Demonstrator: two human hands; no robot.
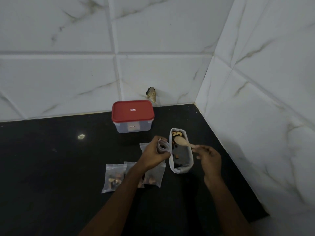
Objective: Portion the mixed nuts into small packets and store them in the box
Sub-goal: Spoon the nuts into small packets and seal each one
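Black counter [51,167], tiled corner. Left hand [153,155] has its fingers curled round a small open packet [162,147], held mouth-up just beside the white tray [190,160]. Right hand [209,158] pinches the handle end of a wooden spoon [181,141] between thumb and fingertips, with the spoon bowl over the tray. Mixed nuts [177,134] lie in the tray, mostly at its far end. Filled packets [113,178] lie flat near the left forearm, one partly hidden under it. Box [133,127] stands behind, by the wall, red lid [133,110] on.
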